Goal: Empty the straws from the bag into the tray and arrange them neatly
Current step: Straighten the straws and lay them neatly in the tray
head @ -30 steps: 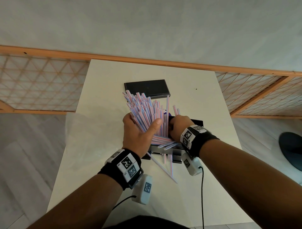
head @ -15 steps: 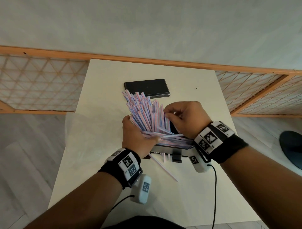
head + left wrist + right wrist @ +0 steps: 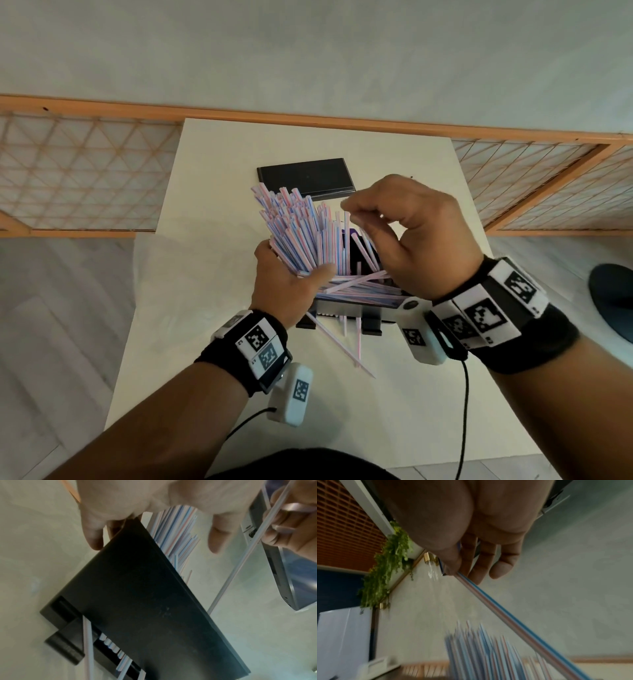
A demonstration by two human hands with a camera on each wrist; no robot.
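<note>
My left hand (image 3: 298, 274) grips a thick bundle of pink-and-blue striped straws (image 3: 294, 226) that stands tilted in the black tray (image 3: 372, 323), fanning up and to the left. My right hand (image 3: 347, 207) is raised over the tray's right part. It pinches one single straw (image 3: 347, 240) between thumb and fingers; the right wrist view shows that pinch (image 3: 452, 570) on the straw (image 3: 513, 616) above the bundle (image 3: 479, 650). More straws lie crosswise in the tray (image 3: 356, 286). In the left wrist view the tray's dark underside (image 3: 145, 601) fills the middle.
A flat black rectangular piece (image 3: 305, 174) lies at the back of the pale table (image 3: 428, 394). A few loose straws (image 3: 342, 346) lie on the table in front of the tray. A faint clear plastic sheet (image 3: 161, 274) hangs over the left edge. Wooden lattice rails flank the table.
My right hand has left the tray's right end and risen up and back, lifting a single straw. My left hand has kept its grip on the bundle in the same place.
</note>
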